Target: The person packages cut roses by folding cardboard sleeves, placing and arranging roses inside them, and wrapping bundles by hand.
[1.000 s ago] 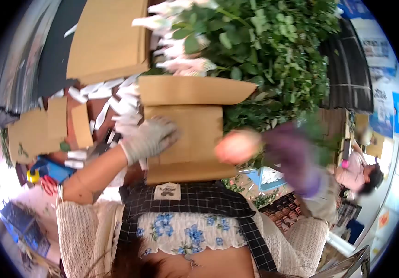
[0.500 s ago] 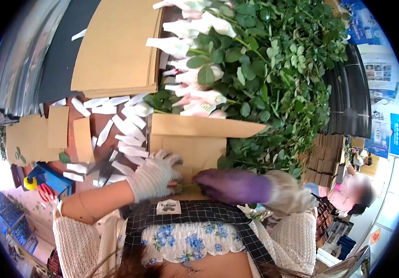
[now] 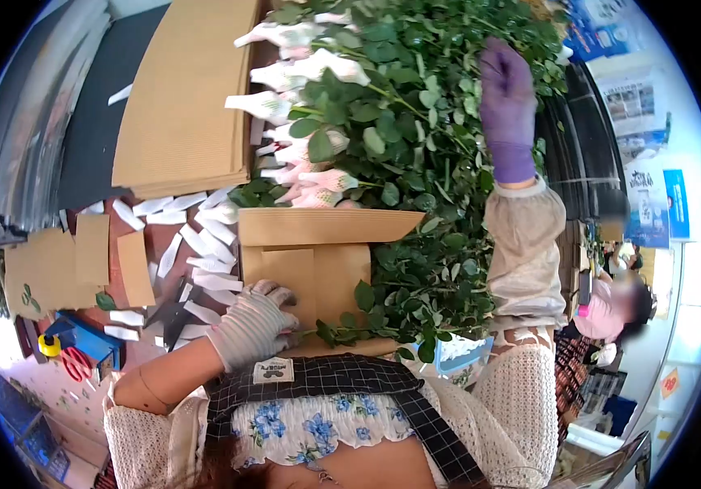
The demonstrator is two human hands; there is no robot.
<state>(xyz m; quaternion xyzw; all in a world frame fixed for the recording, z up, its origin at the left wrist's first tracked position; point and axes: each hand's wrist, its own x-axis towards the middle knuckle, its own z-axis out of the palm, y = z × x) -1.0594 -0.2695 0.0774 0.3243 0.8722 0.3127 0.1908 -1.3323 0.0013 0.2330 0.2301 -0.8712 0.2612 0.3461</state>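
Note:
My left hand (image 3: 254, 326), in a striped whitish glove, lies on an open sheet of brown cardboard (image 3: 338, 273). Its fingers are closed round the end of a leafy rose stem (image 3: 342, 332), whose flower end is hidden by the hand. The stem's leaves spread to the right along the cardboard's near edge. My right hand (image 3: 507, 106), in a purple glove, is far out over the heap of leafy rose stems (image 3: 415, 138). Its fingers are curled together among the leaves, and what they grip is hidden. White net sleeves (image 3: 309, 69) cover the rose heads at the heap's left side.
A stack of cardboard sheets (image 3: 183, 98) lies at the far left. Loose white net sleeves (image 3: 212, 244) are scattered on the reddish table. Red scissors (image 3: 76, 364) lie by a blue box (image 3: 94, 338). A person in pink (image 3: 607, 310) is at the far right.
My right hand has moved from beside my left hand, up and away to the far right of the leaf heap. My left hand has stayed on the cardboard. The view has shifted slightly.

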